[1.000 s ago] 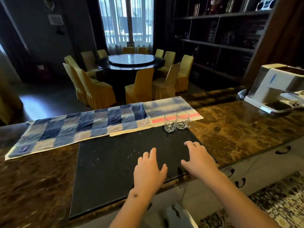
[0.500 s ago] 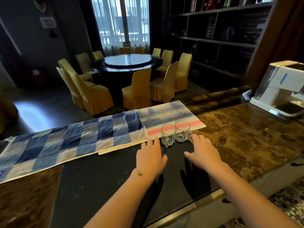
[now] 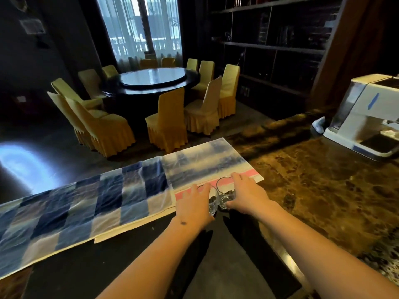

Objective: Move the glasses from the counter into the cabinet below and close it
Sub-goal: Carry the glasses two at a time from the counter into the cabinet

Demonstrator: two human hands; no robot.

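Note:
Two small clear glasses stand side by side on the counter, at the edge of a checked cloth. My left hand (image 3: 193, 205) wraps round the left glass (image 3: 213, 207), fingers curled over its far side. My right hand (image 3: 246, 194) closes on the right glass (image 3: 224, 190), fingers over its rim side and thumb near its base. Both glasses still stand on the counter, partly hidden by my hands. The cabinet below the counter is out of view.
A blue-and-white checked cloth (image 3: 86, 203) with a pink stripe lies along the counter's far edge. A black mat (image 3: 129, 262) covers the near counter. A white machine (image 3: 367, 117) stands at the right on the brown marble top (image 3: 323, 190). A dining table with yellow chairs is beyond.
Both hands moved forward from the black mat to the two glasses and closed around them. The camera leaned closer over the counter.

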